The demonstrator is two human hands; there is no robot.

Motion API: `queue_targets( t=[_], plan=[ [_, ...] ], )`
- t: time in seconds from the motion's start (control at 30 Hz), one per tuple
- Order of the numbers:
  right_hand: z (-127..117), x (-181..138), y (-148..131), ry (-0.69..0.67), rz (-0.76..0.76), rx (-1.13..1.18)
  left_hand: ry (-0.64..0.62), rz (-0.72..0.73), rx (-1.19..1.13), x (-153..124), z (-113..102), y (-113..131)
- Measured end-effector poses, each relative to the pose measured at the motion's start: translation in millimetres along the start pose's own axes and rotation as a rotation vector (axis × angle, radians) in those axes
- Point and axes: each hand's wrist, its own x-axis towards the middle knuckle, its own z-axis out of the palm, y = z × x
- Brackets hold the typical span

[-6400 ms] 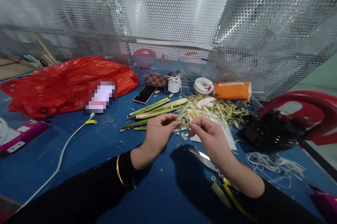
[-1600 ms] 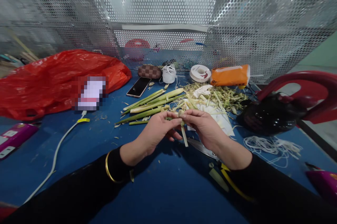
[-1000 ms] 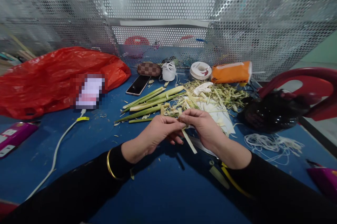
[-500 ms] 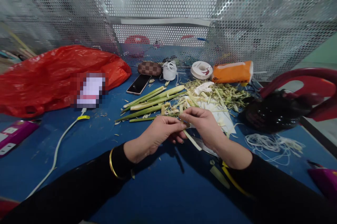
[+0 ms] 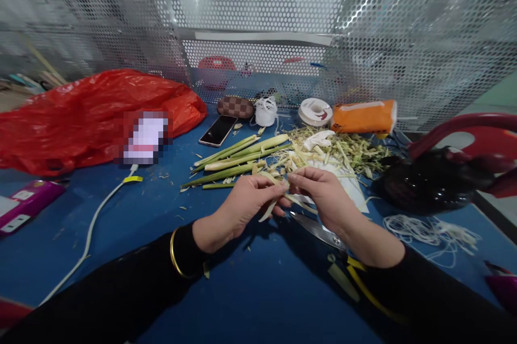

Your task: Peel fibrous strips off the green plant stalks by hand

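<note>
Pale green plant strips (image 5: 267, 209) are pinched between the thumb and fingers of my left hand (image 5: 246, 198), one end hanging down. My right hand (image 5: 323, 188) is closed close beside it, its fingertips on the same strips, with another pale end (image 5: 302, 204) reaching out under the palm. Below the right hand lies a pair of scissors (image 5: 317, 230) with yellow handles, partly hidden by the wrist. Several green stalks (image 5: 242, 158) lie just beyond my hands. A heap of shredded plant fibre (image 5: 359, 153) is spread behind the right hand, partly over white paper (image 5: 357, 193).
A red plastic bag (image 5: 92, 112) and a lit phone (image 5: 143, 139) on a cable are at left. A dark phone (image 5: 218, 131), checkered case (image 5: 235, 107), string ball (image 5: 265, 112), ribbon spool (image 5: 315, 112) and orange packet (image 5: 365, 116) line the back. A black glossy kettle-like object (image 5: 428, 180) stands right.
The view has shifted slightly, so the scene sits further right. The strip that stood upright between my fingers now bends over and hangs below my left hand. More of the scissors shows.
</note>
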Motion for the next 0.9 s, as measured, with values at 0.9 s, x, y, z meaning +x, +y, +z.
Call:
queue_targets(
  t=[0.9],
  plan=[
    [-7,4,-7,-0.057,-0.037,-0.146,0.003,-0.012,-0.091,3,-1,0]
  ],
)
